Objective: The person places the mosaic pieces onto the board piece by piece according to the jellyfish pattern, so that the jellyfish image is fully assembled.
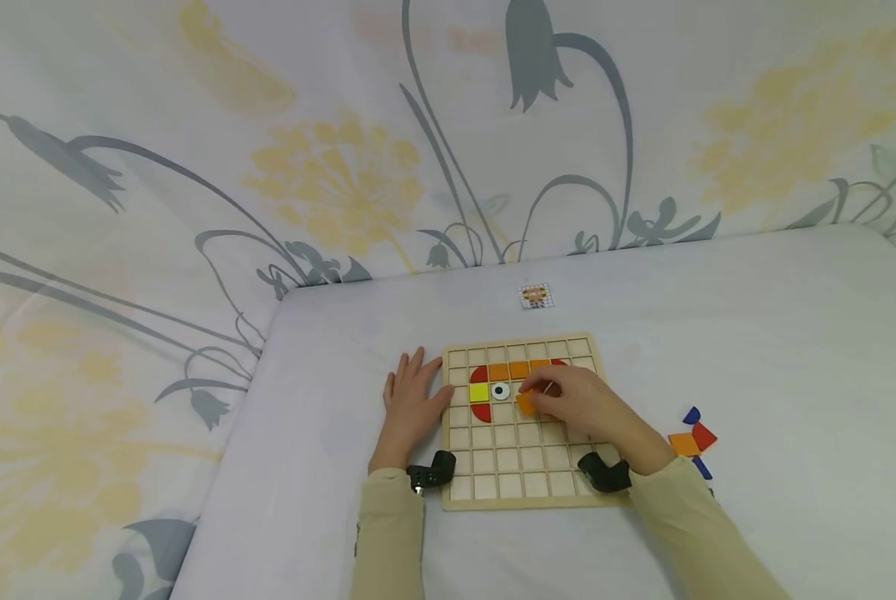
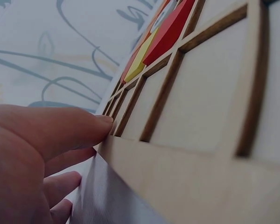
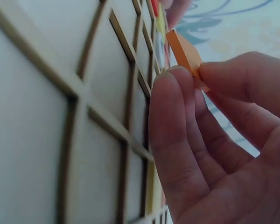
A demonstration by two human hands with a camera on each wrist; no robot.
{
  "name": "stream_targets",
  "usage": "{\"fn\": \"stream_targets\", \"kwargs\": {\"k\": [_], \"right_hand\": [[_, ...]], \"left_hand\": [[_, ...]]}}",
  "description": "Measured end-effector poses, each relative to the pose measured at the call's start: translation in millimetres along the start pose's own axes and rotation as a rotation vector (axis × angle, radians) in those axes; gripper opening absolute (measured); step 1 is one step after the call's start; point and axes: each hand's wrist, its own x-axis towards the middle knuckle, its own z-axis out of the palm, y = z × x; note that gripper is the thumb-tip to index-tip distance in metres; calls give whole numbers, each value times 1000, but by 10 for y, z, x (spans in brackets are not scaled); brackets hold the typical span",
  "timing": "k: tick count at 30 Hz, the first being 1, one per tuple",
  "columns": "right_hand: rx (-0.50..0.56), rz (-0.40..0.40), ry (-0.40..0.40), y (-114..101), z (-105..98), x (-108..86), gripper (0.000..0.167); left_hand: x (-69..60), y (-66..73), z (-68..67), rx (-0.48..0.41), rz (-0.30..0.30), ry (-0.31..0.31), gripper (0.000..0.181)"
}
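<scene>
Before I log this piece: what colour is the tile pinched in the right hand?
Orange; the tile shows best in the right wrist view.

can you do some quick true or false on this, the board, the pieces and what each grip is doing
1. The right grip pinches an orange piece. True.
2. The left grip holds a blue piece. False: it holds nothing; its thumb is at the edge of the board.
3. The yellow square sits next to the round eye piece. True.
4. The loose pieces lie to the left of the board. False: they lie to its right.
5. A small picture card lies beyond the board's far edge. True.
6. Every cell of the board is filled. False: many are bare.
</scene>
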Motion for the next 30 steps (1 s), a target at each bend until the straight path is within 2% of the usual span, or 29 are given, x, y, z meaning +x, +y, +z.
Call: {"fn": "stream_targets", "kwargs": {"k": [8, 18, 24, 30], "right_hand": [[-3, -37, 3, -29, 150, 32, 12], [-47, 57, 27, -156, 263, 48, 10], [-125, 77, 32, -217, 304, 70, 9], [-131, 85, 20, -228, 326, 68, 13]], "left_hand": [[-4, 27, -2, 4, 12, -13, 49], [-15, 24, -11, 15, 1, -15, 49], [-8, 12, -6, 20, -14, -16, 49], [-3, 18, -7, 27, -16, -18, 49]]}}
